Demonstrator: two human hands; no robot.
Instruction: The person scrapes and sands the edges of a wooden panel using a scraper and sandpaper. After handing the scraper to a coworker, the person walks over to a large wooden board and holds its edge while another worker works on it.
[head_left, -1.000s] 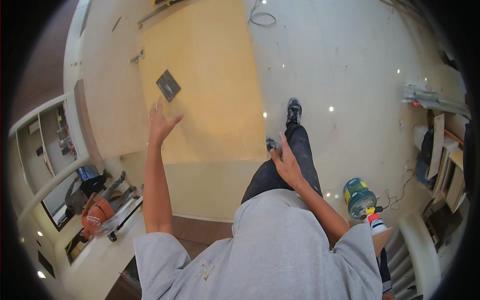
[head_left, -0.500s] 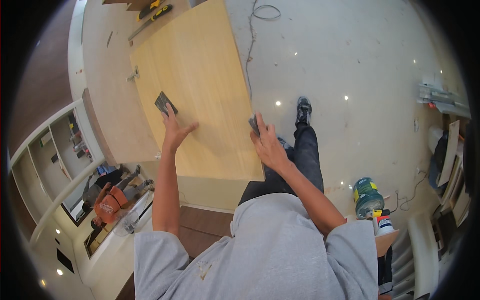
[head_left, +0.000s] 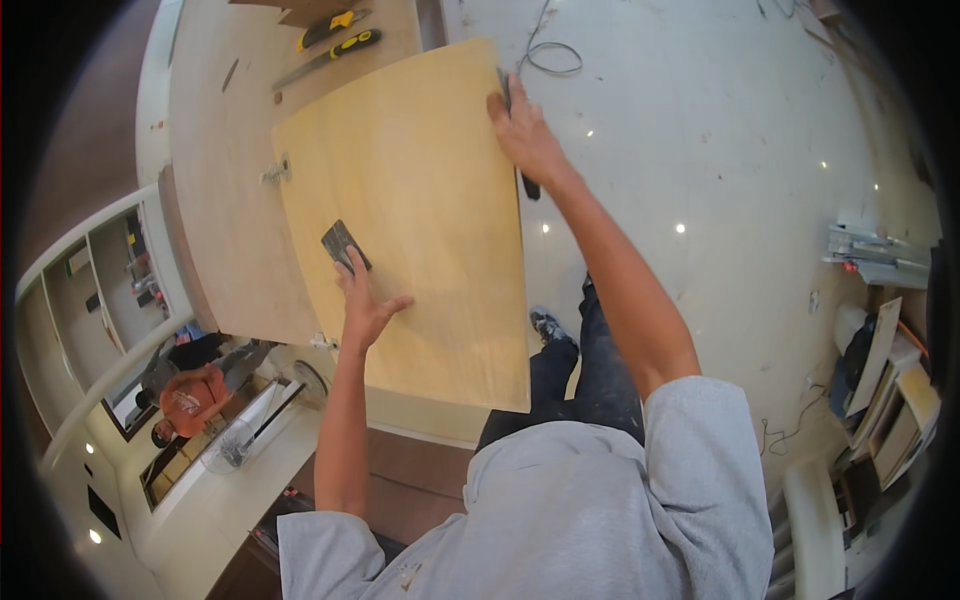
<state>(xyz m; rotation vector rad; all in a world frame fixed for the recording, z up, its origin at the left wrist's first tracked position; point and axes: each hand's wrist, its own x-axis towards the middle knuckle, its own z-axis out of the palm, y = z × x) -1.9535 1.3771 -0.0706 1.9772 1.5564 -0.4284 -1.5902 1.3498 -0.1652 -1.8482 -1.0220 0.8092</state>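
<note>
My left fingers (head_left: 358,274) half-spread, thumb wide; tips on the black pad (head_left: 337,237), which lies just ahead, board (head_left: 440,220) beneath. My right fingers (head_left: 517,95) curled round a dark block (head_left: 505,88) at board's edge.

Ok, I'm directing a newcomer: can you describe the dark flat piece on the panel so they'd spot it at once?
Find the large pale-yellow wooden panel before the person. Left of its middle, at the left grip, is a small, dark rectangular piece. It alone is dark on that yellow face; the metal fitting is silvery, at the panel's left edge.
</note>
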